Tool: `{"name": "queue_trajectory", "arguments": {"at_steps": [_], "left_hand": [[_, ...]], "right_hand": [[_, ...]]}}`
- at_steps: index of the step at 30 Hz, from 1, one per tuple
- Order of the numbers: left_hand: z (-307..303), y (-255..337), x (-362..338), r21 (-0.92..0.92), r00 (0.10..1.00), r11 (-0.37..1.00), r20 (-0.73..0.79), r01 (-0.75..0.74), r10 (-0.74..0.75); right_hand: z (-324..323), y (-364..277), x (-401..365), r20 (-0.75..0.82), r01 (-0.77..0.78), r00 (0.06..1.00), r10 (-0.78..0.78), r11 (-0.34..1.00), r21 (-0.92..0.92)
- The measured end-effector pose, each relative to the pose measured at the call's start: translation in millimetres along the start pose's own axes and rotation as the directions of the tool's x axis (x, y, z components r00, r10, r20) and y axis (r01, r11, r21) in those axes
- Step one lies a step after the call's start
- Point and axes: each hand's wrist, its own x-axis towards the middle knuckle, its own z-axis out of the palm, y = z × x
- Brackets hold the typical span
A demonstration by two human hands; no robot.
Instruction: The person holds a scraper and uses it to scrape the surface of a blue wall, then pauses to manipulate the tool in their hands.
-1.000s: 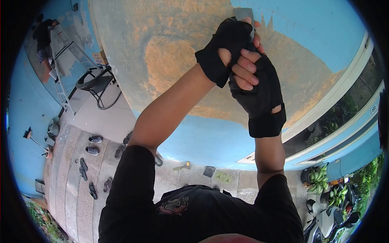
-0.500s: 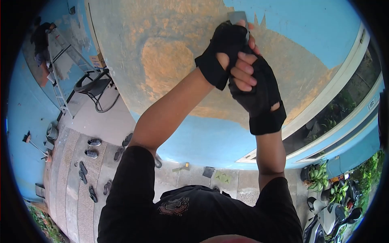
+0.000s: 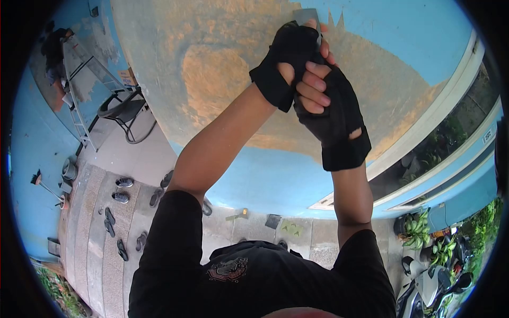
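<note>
View: head.
Left hand [image 3: 297, 45]: black-gloved; fingers pinching the scraper [image 3: 304, 14], one digit lying over its grey blade, other tips showing at its right edge.
Scraper: blade projects beyond the left fingertips, far side; handle hidden by the hands; contact with the wall [image 3: 249, 183] cannot be told.
Right hand [image 3: 335, 103]: black-gloved, on the near side of the left and touching it; fingers curled tightly inward, what they enclose concealed.
Wall surface: bare patch [image 3: 214, 79] around the hands; blue paint [image 3: 397, 34] far right and on the near side.
Far left: ladder [image 3: 77, 114], person [image 3: 54, 50] at it; black chair [image 3: 121, 109].
Left floor: shoes [image 3: 121, 197], sandals [image 3: 109, 221].
Near right: plants [image 3: 417, 233], motorbike [image 3: 428, 286].
</note>
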Motion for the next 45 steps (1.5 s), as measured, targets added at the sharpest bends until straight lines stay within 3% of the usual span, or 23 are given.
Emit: {"name": "queue_trajectory", "arguments": {"at_steps": [3,5,9,11,13,15,16,19,21,23,25,28,33,37,40,43,45], "left_hand": [[1.2,3.0,0.6,-0.068,0.999,0.997,0.023,-0.026,0.028],[5.5,0.5,-12.2,-0.030,0.997,0.998,-0.051,0.050,-0.052],[-0.3,-2.5,-6.8,-0.018,0.997,0.997,0.009,0.074,-0.074],[-2.2,2.3,0.8,-0.146,0.999,0.988,0.036,0.042,-0.037],[0.4,-9.6,-9.9,-0.091,0.998,0.995,-0.031,0.050,-0.053],[-0.9,-6.8,-10.5,-0.050,0.995,0.996,0.077,0.072,-0.068],[-3.8,-5.9,-1.6,0.014,0.997,0.997,0.012,0.076,-0.076],[-5.7,7.5,14.9,-0.096,0.999,0.995,-0.005,-0.041,0.040],[-1.6,6.6,3.5,-0.125,1.000,0.992,-0.025,0.000,-0.004],[-2.0,2.9,-2.0,-0.023,0.998,0.998,-0.012,0.066,-0.067],[-5.4,4.0,-2.5,-0.013,0.999,0.999,0.016,0.031,-0.031],[-5.7,-2.0,-4.4,-0.186,0.997,0.981,0.046,0.063,-0.056],[-6.6,8.6,1.5,-0.023,0.999,0.999,0.026,0.030,-0.030],[-10.5,9.9,3.0,-0.091,0.997,0.994,0.049,0.065,-0.060],[-12.2,8.5,-3.2,-0.037,0.993,0.995,0.080,0.090,-0.087],[-9.5,14.0,3.1,-0.159,0.997,0.987,0.081,0.029,-0.016],[-7.8,10.9,-6.4,-0.119,0.998,0.991,0.036,0.059,-0.055]], "right_hand": [[13.5,-2.8,7.3,-0.036,-0.009,0.999,0.011,0.999,0.047],[3.5,1.6,-4.7,-0.070,-0.019,0.997,0.023,0.998,0.055],[4.4,-3.8,10.7,-0.006,0.009,1.000,-0.009,1.000,0.022],[12.9,-6.6,11.8,-0.016,0.007,1.000,-0.007,1.000,0.029],[4.2,-0.9,1.0,-0.062,0.007,0.998,-0.007,1.000,0.011],[-0.7,-3.2,5.3,0.003,0.011,1.000,-0.011,1.000,-0.016],[-2.9,-2.7,3.3,0.028,0.010,1.000,-0.009,1.000,-0.029],[9.1,-9.7,25.4,0.034,-0.022,0.999,0.020,0.998,0.055],[4.7,-4.2,18.7,0.020,-0.021,1.000,0.019,0.995,0.098],[-0.1,-0.7,8.1,0.011,-0.017,1.000,0.016,0.999,0.040],[7.6,-0.2,8.7,-0.015,-0.021,1.000,0.022,0.997,0.073],[6.0,1.1,13.3,-0.032,-0.013,0.999,0.016,0.996,0.089],[5.7,1.9,12.1,-0.027,-0.007,1.000,0.008,1.000,0.022],[16.0,4.2,17.2,-0.036,0.050,0.998,-0.048,0.997,0.061],[9.3,4.5,13.6,0.028,-0.009,1.000,0.009,1.000,0.020],[15.1,3.1,17.6,-0.022,0.027,0.999,-0.026,0.999,0.024],[16.8,5.3,12.3,-0.028,0.010,1.000,-0.009,1.000,0.027]]}}
